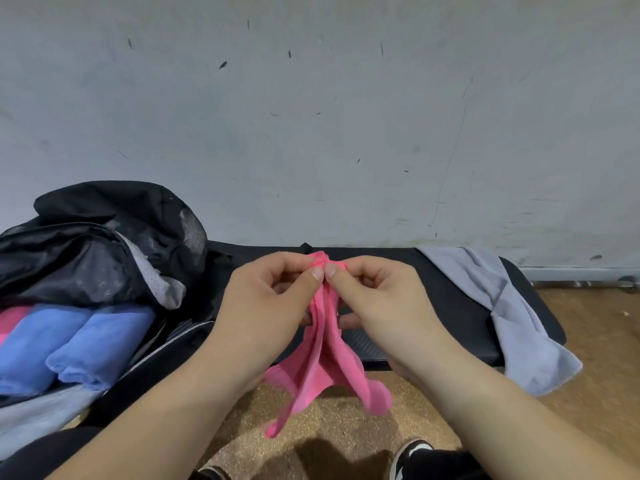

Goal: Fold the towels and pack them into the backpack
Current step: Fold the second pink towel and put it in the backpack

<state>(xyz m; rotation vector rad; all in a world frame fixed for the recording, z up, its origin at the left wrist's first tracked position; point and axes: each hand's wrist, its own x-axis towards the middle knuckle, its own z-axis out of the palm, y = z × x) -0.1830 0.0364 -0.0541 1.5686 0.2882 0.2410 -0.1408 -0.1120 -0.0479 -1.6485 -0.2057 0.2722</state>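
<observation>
Pinching the bunched top edge of the pink towel [322, 368], the left hand [273, 296] and the right hand [374, 299] are drawn together, thumbs side by side and fingers curled onto the cloth. The towel hangs from this grip in loose vertical pleats, in front of the near edge of the black surface [450, 306] and above the floor [346, 427]; whether its lowest corner touches the floor cannot be told. Judgement: the cloth is held up so that its weight pulls it straight and the corners can be found before a fold; no fold is yet made in it. The backpack [104, 237] lies open at the left end of the surface, flap thrown back, and the blue towels [86, 344] sit rolled side by side inside, with a strip of pink cloth beside them at the picture's edge. This suggests packing is partly done. A grey towel [512, 306] is draped unfolded over the right end of the surface, one corner hanging off the edge, well apart from the hands, evidently awaiting its turn.
</observation>
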